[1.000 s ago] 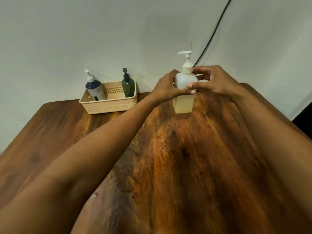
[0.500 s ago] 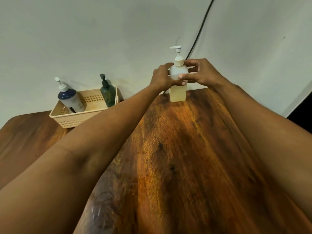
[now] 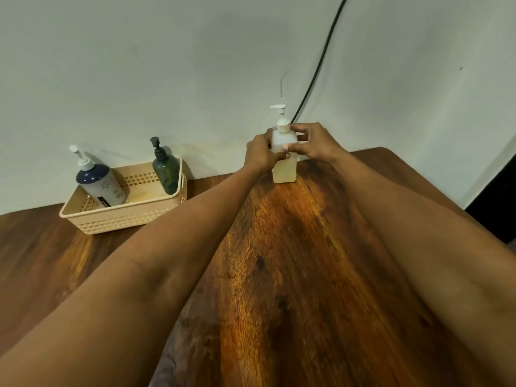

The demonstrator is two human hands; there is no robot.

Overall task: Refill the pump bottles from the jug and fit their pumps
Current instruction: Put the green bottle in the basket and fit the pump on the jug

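Note:
A square translucent bottle (image 3: 284, 170), about half full of yellowish liquid, stands upright on the wooden table (image 3: 293, 261) near its far edge. A white pump (image 3: 281, 118) sits in its neck. My left hand (image 3: 259, 155) grips the bottle's left side. Around its right shoulder, just below the pump collar, my right hand (image 3: 312, 143) is closed. No jug is in view.
A beige plastic basket (image 3: 125, 216) stands at the far left of the table, against the wall. It holds a blue-and-white pump bottle (image 3: 97, 182) and a dark green pump bottle (image 3: 166, 170). A black cable (image 3: 321, 60) runs down the wall behind the square bottle.
Both hands have carried the square bottle away from me toward the wall and set it on the table near the far edge. The view has shifted, so the basket appears further left.

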